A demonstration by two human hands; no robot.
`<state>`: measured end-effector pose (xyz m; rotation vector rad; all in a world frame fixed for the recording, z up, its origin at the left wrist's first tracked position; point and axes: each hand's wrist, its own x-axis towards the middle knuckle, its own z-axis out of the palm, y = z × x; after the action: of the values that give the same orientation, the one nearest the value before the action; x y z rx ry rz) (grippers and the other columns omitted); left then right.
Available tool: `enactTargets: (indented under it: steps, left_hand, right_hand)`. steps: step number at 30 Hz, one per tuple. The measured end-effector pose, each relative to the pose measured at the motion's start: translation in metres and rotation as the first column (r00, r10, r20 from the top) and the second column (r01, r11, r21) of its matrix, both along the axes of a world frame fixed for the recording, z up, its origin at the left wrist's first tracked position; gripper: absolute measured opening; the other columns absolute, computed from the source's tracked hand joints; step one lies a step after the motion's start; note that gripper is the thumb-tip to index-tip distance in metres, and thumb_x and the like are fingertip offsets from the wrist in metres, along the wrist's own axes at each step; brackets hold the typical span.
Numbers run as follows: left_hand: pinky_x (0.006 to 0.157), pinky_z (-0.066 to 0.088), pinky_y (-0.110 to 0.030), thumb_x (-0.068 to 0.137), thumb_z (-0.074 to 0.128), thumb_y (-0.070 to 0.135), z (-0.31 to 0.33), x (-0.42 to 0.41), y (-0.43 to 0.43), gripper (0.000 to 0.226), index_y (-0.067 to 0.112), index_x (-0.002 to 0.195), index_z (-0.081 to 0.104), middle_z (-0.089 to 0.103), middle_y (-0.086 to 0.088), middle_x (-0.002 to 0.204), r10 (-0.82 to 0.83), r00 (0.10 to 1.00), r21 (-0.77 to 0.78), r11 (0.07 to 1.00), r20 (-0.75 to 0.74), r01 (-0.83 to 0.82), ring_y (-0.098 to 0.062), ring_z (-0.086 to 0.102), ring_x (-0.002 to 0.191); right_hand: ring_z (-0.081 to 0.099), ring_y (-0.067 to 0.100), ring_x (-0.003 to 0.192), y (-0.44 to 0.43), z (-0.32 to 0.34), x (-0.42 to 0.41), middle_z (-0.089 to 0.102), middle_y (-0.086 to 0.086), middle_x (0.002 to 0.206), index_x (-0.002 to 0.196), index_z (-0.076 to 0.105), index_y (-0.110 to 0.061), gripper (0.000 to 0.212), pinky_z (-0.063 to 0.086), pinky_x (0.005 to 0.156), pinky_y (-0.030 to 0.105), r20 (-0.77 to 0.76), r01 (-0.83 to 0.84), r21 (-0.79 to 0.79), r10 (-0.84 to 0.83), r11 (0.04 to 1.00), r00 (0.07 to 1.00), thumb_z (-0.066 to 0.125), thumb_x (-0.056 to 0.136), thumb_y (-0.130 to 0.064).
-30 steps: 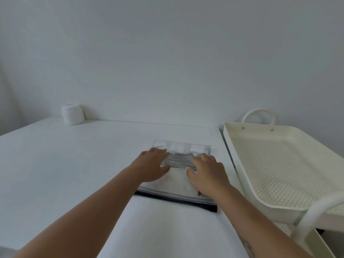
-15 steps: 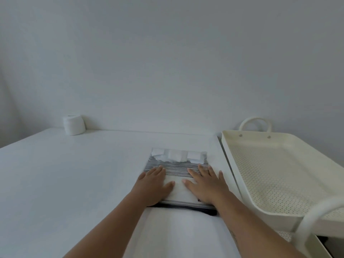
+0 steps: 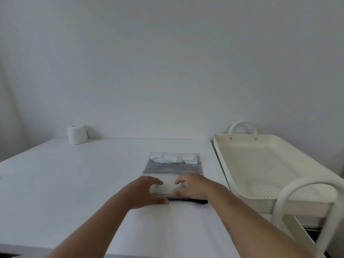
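Because the folded clothes (image 3: 173, 169) are soft and light, I think they will sag and slide apart if lifted by one edge only; the pile lies on the table (image 3: 74, 183), just beside the cart (image 3: 260, 164); the left hand (image 3: 147, 190) curls around its near left corner; the right hand (image 3: 191, 187) bends its fingers on the top layer, but blur hides whether it really grips; holding under both sides seems safer.

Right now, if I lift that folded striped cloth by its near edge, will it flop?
Probably floppy: the folded striped cloth is layered fabric, so its far end would likely sag. It looks light, and layers might slide apart.
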<state>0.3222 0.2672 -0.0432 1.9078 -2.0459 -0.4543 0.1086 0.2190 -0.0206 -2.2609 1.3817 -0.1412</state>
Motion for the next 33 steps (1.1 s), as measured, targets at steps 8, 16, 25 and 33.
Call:
enactTargets:
  steps: [8, 16, 25, 33]
  left_hand:
    - [0.1, 0.041, -0.025, 0.083, 0.062, 0.043, 0.001, -0.017, 0.016, 0.04, 0.032, 0.121, 0.063, 0.053, 0.018, 0.131, -0.091, 0.988, -0.113, 0.988, 0.128, 0.106, -0.005, 0.049, 0.122]
    - [0.075, 0.048, -0.03, 0.085, 0.048, 0.026, 0.011, -0.041, 0.016, 0.023, 0.023, 0.101, 0.064, 0.065, 0.006, 0.102, -0.104, 0.905, -0.203, 0.958, 0.413, 0.202, -0.017, 0.059, 0.097]
    - [0.069, 0.05, -0.032, 0.083, 0.052, 0.025, 0.078, -0.041, -0.001, 0.013, 0.024, 0.087, 0.064, 0.066, 0.003, 0.093, -0.03, 0.96, -0.281, 0.953, 0.28, 0.111, -0.022, 0.063, 0.083]
    - [0.064, 0.048, -0.028, 0.084, 0.065, 0.022, 0.193, -0.03, -0.022, 0.006, 0.023, 0.08, 0.069, 0.067, 0.002, 0.077, -0.135, 0.988, -0.273, 0.95, 0.069, 0.149, -0.012, 0.06, 0.069]
  right_hand:
    - [0.055, 0.025, 0.107, 0.032, -0.01, -0.001, 0.057, 0.004, 0.117, 0.117, 0.064, -0.021, 0.032, 0.048, 0.081, 0.037, -0.182, -0.151, -0.272, 0.103, 0.95, 0.978, 0.054, 0.09, -0.035]
    - [0.051, 0.029, 0.077, 0.04, -0.001, 0.005, 0.042, 0.007, 0.074, 0.088, 0.056, -0.011, 0.017, 0.024, 0.05, 0.03, -0.42, -0.275, -0.425, 0.081, 0.862, 0.904, 0.045, 0.089, 0.002]
    - [0.064, 0.033, 0.094, 0.022, 0.072, -0.002, 0.064, 0.013, 0.106, 0.104, 0.067, -0.013, 0.025, 0.048, 0.073, 0.034, -0.182, -0.071, -0.414, -0.006, 0.907, 0.983, 0.046, 0.092, -0.006]
    - [0.06, 0.025, 0.081, 0.002, 0.177, -0.004, 0.064, 0.005, 0.098, 0.097, 0.069, -0.019, 0.014, 0.049, 0.072, 0.035, -0.018, 0.026, -0.455, -0.038, 0.89, 0.999, 0.06, 0.089, -0.012]
